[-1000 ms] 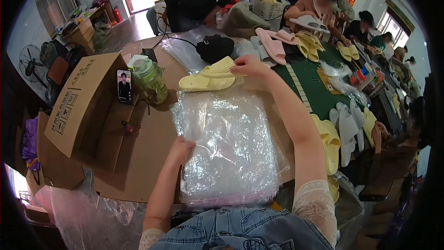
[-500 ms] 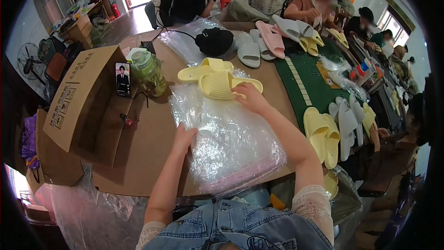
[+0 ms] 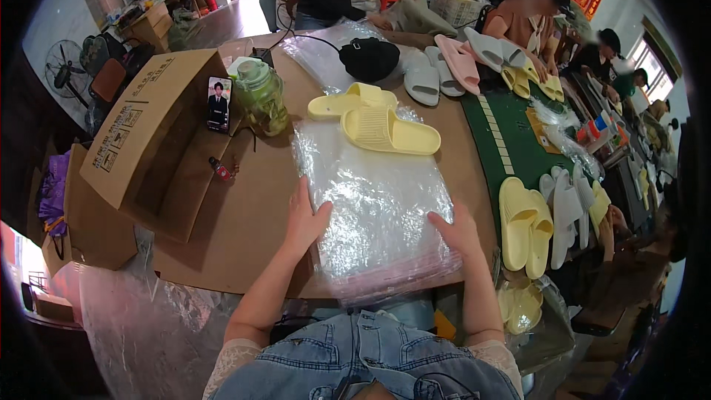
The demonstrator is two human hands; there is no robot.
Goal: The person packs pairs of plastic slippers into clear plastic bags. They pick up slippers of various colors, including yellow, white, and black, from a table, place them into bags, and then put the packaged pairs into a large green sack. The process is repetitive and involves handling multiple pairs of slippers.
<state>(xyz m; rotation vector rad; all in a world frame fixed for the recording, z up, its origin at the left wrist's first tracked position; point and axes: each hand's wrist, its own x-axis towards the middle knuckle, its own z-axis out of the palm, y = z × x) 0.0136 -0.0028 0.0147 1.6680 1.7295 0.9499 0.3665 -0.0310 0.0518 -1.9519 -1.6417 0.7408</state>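
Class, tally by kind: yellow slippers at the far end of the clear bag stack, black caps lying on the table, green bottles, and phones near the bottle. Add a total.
Yellow slippers: 2
Black cap: 1
Green bottle: 1
Phone: 1
Total: 5

A stack of clear plastic bags [image 3: 381, 204] lies flat in the middle of the scene, glossy and wrinkled, with a pinkish band along its near edge. Across its far end rests a pale yellow slipper [image 3: 389, 132], its ribbed strap to the left and its heel to the right. A matching slipper [image 3: 348, 102] lies just beyond, partly hidden, its heel pointing left.
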